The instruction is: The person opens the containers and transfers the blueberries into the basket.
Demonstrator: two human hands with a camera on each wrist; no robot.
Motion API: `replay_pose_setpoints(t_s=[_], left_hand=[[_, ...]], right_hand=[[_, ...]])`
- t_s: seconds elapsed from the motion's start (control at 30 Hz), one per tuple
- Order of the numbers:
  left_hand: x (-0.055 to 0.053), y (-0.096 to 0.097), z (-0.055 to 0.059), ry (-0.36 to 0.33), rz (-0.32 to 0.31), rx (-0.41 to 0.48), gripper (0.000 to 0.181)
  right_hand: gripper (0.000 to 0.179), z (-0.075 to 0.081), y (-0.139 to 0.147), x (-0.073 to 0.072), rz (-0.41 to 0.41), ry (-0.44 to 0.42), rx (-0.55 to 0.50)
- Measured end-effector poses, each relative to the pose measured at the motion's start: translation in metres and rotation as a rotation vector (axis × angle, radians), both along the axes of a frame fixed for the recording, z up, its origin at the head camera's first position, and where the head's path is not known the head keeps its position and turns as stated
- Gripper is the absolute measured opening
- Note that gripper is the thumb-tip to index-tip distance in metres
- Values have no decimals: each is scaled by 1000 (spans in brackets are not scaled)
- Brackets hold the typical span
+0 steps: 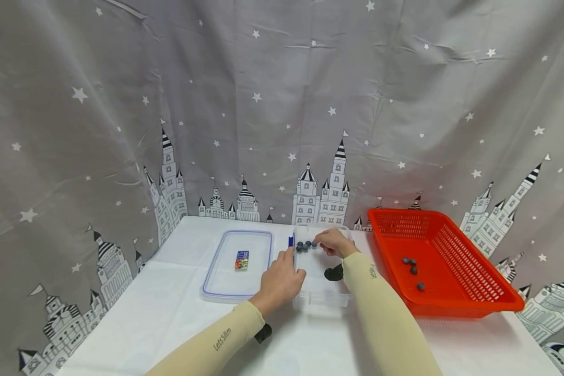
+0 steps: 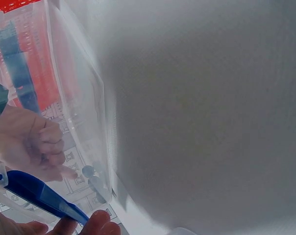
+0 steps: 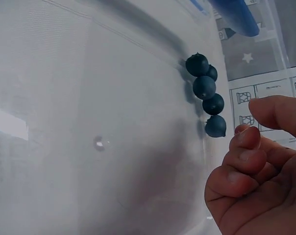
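Note:
Several dark blueberries are lined up along the far wall of a clear plastic container. My right hand is inside the container beside them; its thumb and fingers are bent, with a gap between thumb and index finger in the right wrist view. No berry shows between them. At the container's left side, my left hand holds the edge by the blue latch, its fingertips on the latch's end. The clear wall partly blurs the right hand in the left wrist view.
Left of the container lies a clear lid with a blue seal and a colourful label. On the right a red plastic basket has several blueberries in it. A grey patterned curtain hangs behind the white table.

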State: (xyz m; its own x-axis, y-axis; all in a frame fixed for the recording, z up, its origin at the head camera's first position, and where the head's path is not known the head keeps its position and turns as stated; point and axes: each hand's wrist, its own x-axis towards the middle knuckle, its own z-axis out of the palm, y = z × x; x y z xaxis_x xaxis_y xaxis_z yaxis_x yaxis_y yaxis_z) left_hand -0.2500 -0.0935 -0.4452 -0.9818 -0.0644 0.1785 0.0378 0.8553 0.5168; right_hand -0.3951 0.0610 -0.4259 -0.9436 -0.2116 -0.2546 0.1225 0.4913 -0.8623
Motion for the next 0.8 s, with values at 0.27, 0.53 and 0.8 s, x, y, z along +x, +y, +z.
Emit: replay_pose_setpoints(t_s=[0.27, 0.53, 0.8], left_hand=[[0, -1, 0, 16, -7, 5, 69], [1, -1, 1, 24, -6, 10, 69], [0, 0, 0, 26, -6, 8, 68]], right_hand=[[33, -10, -4, -2, -13, 12, 48], [31, -15, -4, -4, -5, 9, 67], [28, -22, -5, -4, 0, -2, 94]])
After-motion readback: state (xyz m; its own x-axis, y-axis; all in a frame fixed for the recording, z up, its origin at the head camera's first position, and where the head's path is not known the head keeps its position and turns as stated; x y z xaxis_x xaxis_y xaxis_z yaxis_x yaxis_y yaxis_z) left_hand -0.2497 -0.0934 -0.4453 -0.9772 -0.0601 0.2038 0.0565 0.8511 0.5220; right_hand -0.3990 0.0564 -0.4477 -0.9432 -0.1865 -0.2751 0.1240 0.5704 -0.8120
